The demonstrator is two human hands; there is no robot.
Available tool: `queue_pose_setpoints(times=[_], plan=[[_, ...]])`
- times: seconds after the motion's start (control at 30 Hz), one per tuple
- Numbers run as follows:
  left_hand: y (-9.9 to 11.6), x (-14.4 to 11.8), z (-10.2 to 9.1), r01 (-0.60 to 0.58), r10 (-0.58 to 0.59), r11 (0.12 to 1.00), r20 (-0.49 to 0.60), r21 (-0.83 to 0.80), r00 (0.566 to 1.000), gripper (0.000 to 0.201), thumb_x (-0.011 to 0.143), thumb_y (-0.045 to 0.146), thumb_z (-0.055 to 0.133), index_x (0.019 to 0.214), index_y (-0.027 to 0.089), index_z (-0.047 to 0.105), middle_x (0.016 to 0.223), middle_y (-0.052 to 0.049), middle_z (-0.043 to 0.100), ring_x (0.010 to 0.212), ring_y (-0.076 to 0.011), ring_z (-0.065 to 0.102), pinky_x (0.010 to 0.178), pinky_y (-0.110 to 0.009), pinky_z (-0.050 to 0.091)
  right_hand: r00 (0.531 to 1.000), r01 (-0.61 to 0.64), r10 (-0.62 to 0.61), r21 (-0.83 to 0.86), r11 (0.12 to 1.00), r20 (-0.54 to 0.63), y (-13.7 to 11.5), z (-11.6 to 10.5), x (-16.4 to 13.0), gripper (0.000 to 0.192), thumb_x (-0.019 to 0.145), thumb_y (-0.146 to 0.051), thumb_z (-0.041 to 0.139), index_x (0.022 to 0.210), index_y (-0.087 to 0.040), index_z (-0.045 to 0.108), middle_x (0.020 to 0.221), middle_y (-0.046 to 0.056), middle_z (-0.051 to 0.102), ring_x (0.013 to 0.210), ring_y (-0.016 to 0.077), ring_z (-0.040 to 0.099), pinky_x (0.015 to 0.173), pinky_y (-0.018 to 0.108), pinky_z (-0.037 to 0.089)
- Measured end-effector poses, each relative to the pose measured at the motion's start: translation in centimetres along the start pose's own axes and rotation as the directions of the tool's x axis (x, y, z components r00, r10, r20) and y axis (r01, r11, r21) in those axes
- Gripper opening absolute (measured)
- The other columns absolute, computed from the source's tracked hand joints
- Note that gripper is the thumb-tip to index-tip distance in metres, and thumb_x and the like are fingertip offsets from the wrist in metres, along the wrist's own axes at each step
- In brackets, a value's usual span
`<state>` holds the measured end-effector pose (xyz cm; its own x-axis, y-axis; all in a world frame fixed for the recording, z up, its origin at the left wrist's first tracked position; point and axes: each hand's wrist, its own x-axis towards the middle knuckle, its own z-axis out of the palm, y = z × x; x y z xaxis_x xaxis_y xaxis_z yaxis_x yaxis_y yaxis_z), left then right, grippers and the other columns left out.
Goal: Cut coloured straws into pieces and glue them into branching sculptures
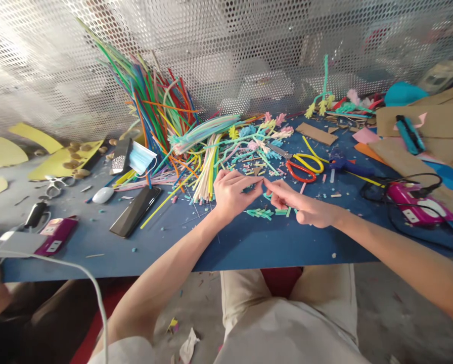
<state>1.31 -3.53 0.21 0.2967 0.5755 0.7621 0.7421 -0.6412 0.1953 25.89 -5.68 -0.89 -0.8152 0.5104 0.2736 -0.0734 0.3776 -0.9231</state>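
Note:
My left hand (234,193) is closed in a pinch over the front of the blue table. Its fingertips meet those of my right hand (292,201), whose fingers are curled and pressed together. Whatever lies between the fingertips is too small to make out. Bits of teal pipe cleaner show beside and beneath my right fingers. Just below the hands lies a green pipe cleaner sprig (260,214), bent into leaf-like loops. Behind them, scissors (302,169) with red and yellow handles rest near a pile of pastel pipe cleaner flowers (247,132).
A tall heap of coloured pipe cleaners (146,96) leans on the perforated metal screen (249,55). Left are a black phone (135,211), white mouse (102,195) and face mask (141,157). A blue glue gun (340,162) and pink power strip (419,202) with looping cables lie right.

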Motion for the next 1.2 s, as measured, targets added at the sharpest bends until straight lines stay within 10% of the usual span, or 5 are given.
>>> queue_pose_setpoints(times=[0.3,0.93,1.2], plan=[[0.6,0.3,0.3,0.088,-0.092,0.995,-0.077,-0.047,0.993,0.016,0.095,0.034,0.071,0.086,0.029,0.082,0.068,0.005,0.077,0.060,-0.0126,0.067,0.070,-0.034,0.045,0.999,0.017,-0.020,-0.067,0.998,-0.046,-0.2,1.4,0.9,0.088,0.098,-0.081,0.038,0.170,-0.048,-0.001,0.129,0.007,0.027,0.095,0.0197,0.035,0.088,0.038,0.044],[0.0,0.1,0.3,0.130,-0.138,0.977,-0.037,-0.172,0.990,0.017,0.097,0.038,0.070,0.087,0.025,0.076,0.076,0.004,0.077,0.064,-0.0113,0.064,0.076,-0.031,0.047,0.982,-0.006,-0.012,-0.093,0.996,-0.190,-1.0,-0.1,0.5,0.089,0.093,-0.089,0.033,0.167,-0.039,0.032,0.127,0.009,0.042,0.087,0.0191,0.040,0.077,0.035,0.044],[-1.5,0.3,0.5,0.042,0.005,0.987,0.287,-0.157,0.958,0.028,0.104,0.039,0.058,0.087,0.022,0.073,0.068,0.001,0.068,0.064,-0.0130,0.062,0.069,-0.028,0.046,0.824,-0.282,-0.042,-0.474,0.834,-0.565,1.0,-3.2,0.3,0.032,0.100,-0.052,0.064,0.094,-0.021,0.066,0.078,0.001,0.061,0.063,0.0136,0.048,0.063,0.031,0.040]])
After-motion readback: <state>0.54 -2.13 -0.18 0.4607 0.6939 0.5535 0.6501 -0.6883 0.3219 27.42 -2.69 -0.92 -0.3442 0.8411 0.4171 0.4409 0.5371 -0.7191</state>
